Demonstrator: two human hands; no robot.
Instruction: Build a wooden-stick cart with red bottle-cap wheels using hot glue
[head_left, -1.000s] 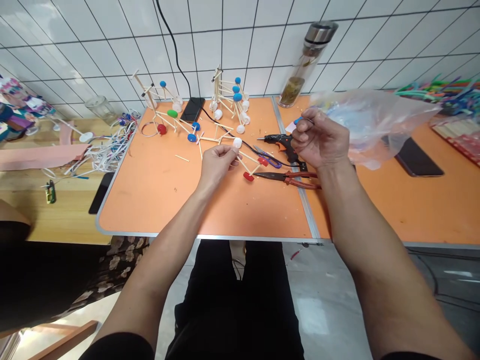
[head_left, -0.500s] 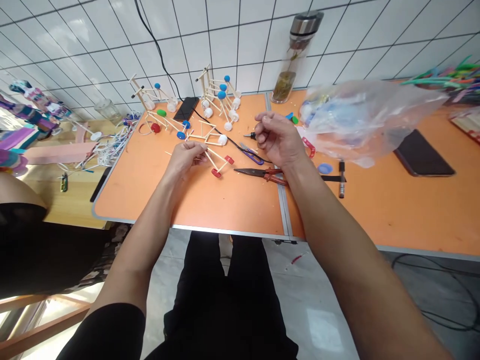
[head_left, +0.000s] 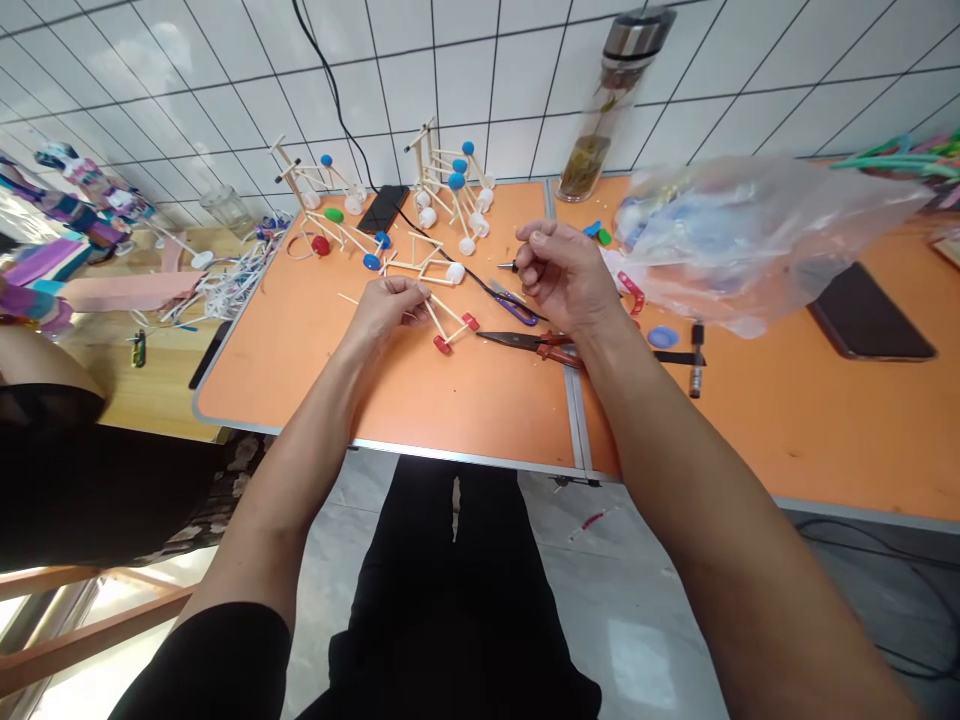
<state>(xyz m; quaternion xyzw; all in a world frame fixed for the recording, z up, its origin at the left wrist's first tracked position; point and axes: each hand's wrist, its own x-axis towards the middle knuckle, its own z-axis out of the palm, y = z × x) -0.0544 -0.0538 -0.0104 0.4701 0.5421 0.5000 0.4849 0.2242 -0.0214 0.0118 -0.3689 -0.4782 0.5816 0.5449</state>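
Observation:
My left hand (head_left: 390, 305) pinches a small wooden-stick frame (head_left: 442, 310) that lies on the orange table (head_left: 465, 390); the frame ends in two red caps (head_left: 456, 333) and a white cap (head_left: 454, 272). My right hand (head_left: 566, 275) is closed just right of the frame, over the hidden body of a black glue gun whose nozzle tip (head_left: 507, 266) pokes out to the left. What its fingers hold I cannot make out. Red-handled pliers (head_left: 529, 343) lie just below that hand.
A clear plastic bag (head_left: 742, 240) of coloured caps lies right of my right hand. Purple scissors (head_left: 516, 301), a blue cap (head_left: 663, 337), a black phone (head_left: 870, 318), a glass bottle (head_left: 607, 110), stick models (head_left: 450, 190) and a power cable (head_left: 337, 100) are around. Another person sits at left.
My right hand came down and left from the plastic bag to beside the stick frame over the glue gun. My left hand lowered the frame onto the table. The view shifted.

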